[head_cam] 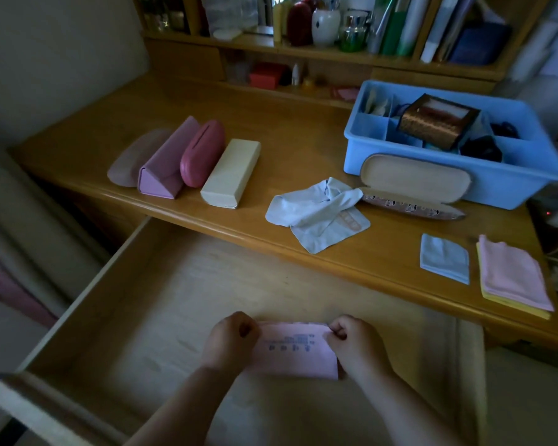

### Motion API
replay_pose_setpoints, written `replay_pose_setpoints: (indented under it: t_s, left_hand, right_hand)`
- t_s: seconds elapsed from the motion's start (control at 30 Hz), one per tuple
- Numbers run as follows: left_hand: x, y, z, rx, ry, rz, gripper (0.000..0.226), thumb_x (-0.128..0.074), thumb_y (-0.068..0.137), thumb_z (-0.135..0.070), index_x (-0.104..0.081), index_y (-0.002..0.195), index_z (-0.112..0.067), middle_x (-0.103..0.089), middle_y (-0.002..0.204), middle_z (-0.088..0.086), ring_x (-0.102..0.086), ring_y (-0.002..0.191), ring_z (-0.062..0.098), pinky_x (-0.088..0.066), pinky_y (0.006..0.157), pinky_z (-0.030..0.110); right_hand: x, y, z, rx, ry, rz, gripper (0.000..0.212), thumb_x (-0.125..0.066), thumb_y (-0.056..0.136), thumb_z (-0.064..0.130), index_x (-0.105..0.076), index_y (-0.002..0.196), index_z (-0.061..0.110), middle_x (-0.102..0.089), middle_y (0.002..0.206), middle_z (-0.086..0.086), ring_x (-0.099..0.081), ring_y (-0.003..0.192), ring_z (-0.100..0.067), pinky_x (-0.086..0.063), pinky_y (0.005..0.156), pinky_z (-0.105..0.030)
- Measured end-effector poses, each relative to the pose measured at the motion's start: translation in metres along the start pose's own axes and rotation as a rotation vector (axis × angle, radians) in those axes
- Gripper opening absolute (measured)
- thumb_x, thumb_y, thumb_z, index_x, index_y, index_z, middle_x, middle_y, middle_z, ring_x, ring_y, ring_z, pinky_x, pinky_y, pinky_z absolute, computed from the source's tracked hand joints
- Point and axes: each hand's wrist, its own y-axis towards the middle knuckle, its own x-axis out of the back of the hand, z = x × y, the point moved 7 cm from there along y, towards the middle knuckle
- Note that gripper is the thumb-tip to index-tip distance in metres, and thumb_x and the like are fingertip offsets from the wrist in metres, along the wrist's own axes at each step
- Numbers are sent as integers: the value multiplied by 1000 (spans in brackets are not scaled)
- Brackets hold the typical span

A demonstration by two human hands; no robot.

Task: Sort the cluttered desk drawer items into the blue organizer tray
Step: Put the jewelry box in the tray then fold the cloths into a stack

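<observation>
A: What is seen, from the biggest thing down?

B: The wooden desk (303, 149) is seen first; under it the drawer (181, 284) is pulled open, and almost nothing is left inside; the blue organizer tray (512, 185) is set at the far right of the desk, and some small things are already packed in it.

A: So is the job nearly done?

B: It looks that way; but a lot is left on the desk; four glasses cases (187, 159) are lined up on the left; an open glasses case (416, 185) is leaned against the tray; a crumpled pale cloth (316, 214) is beside it, and folded cloths (512, 275) are stacked near the right edge.

A: And the hands?

B: A pink cloth (297, 352) is held over the drawer; its left corner is pinched by the left hand (229, 339); its right corner is pinched by the right hand (355, 346); it is likely being folded.
</observation>
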Motion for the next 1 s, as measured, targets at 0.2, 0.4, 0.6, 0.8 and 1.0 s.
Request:
replay_pose_setpoints:
  t_s: [0.2, 0.4, 0.6, 0.8, 1.0]
  left_hand:
    - [-4, 8, 5, 0, 44, -11, 23, -61, 86, -26, -48, 68, -30, -55, 65, -9, -51, 61, 10, -33, 47, 16]
    - [-3, 14, 0, -41, 148, 8, 13, -58, 88, -30, -50, 96, -23, -64, 85, -1, -61, 81, 23, -43, 64, 27]
    - [0, 14, -22, -149, 394, 123, 18, -50, 93, -32, -59, 100, -19, -53, 103, 4, -59, 88, 22, -47, 74, 28]
    - [36, -15, -37, -297, 84, 86, 11, -53, 92, -15, -51, 80, -16, -58, 78, 4, -51, 68, 15, -46, 64, 32]
    - [71, -52, -54, -379, -67, 104, 25, -58, 90, -10, -59, 108, -27, -63, 81, -9, -61, 78, 4, -51, 66, 15]
  right_hand:
    - [-3, 6, 1, -21, -65, -36, 29, -64, 83, 28, -49, 59, 27, -53, 57, 13, -48, 58, -7, -32, 49, -21]
    - [-2, 5, 12, 35, -232, -51, 6, -58, 86, 30, -52, 84, 28, -62, 85, 11, -61, 84, -14, -40, 62, -23]
    - [4, 14, 27, 51, -348, 54, 5, -59, 85, 28, -59, 80, 30, -56, 113, 11, -60, 96, -13, -41, 73, -20]
    - [18, -2, 21, 89, 98, 168, 15, -61, 74, 11, -56, 69, 25, -58, 69, 10, -53, 66, -9, -39, 59, -24]
    - [46, -33, 42, 246, 113, 112, 16, -60, 79, 11, -63, 69, 23, -64, 70, 8, -56, 64, -4, -39, 55, -15]
